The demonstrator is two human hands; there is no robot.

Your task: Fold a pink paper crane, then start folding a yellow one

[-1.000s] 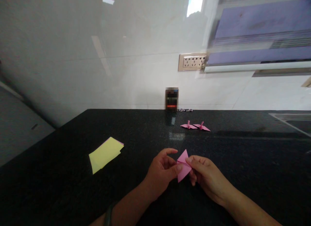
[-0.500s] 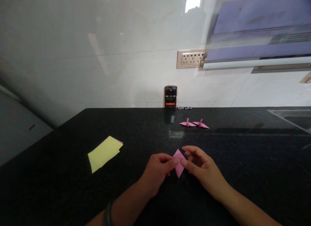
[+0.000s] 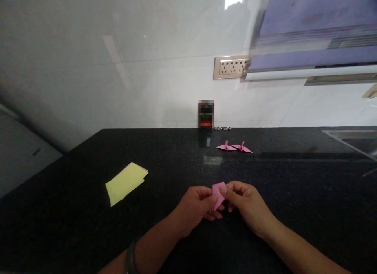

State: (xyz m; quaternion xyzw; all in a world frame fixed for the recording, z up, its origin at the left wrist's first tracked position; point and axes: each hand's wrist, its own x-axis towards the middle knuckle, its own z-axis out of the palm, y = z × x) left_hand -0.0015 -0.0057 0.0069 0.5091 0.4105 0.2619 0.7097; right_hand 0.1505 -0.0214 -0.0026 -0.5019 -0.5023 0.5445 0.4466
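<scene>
The wall (image 3: 165,93) is pale, glossy tile with a thin joint line; against it runs a black counter (image 3: 176,156), polished and finely speckled. Flat yellow sheets (image 3: 126,183) overlap in a skewed stack with a pink edge showing beneath, and the pink paper (image 3: 217,188) is folded into a small, crisp, angular piece. That paper sits between the two hands, over the counter: the left hand (image 3: 193,209) pinches its left side, fingers curled beneath, and the right hand (image 3: 246,199) grips its right edge, thumb on its face. Both thumbs hide part of the folds. Farther around, a purple panel (image 3: 318,15) overlaps the socket plate (image 3: 230,67), a phone (image 3: 206,115) with a blurred-out screen stands upright by the wall, and two pink cranes (image 3: 226,147) rest beyond the hands, wings nearly meeting. A dark band (image 3: 130,258) circles the left wrist.
</scene>
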